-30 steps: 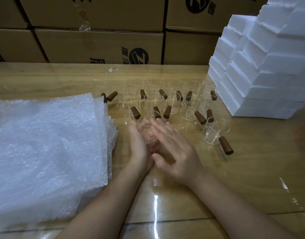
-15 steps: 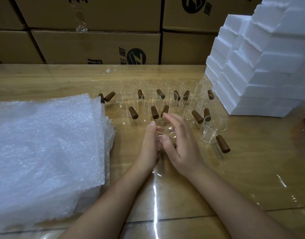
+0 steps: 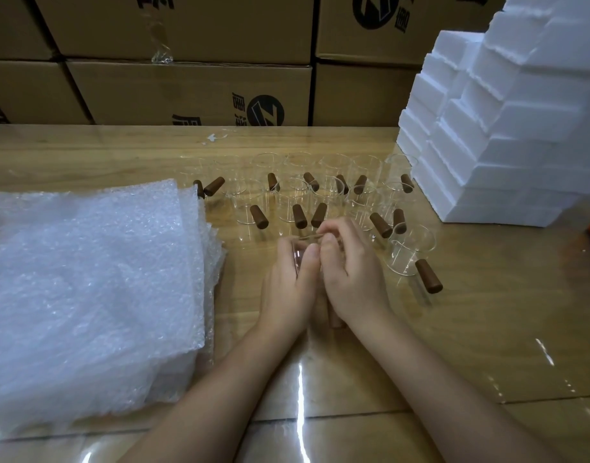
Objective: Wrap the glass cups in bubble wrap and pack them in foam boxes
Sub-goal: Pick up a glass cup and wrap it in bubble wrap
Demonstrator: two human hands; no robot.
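Head view: left grip (image 3: 287,289) and right grip (image 3: 355,282) clamp one cup (image 3: 297,262) over the desk (image 3: 454,345), likely steadying fragile glass for the left-edge wrap (image 3: 86,279).

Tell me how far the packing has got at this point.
Done: nothing visible; no wrapped cup shows, and the foam boxes sit stacked at the right. In hand: the left hand and right hand grip one glass cup between them, bare. Left: wrapping it from the bubble wrap stack, boxing it, then the other cups standing unwrapped on the table.
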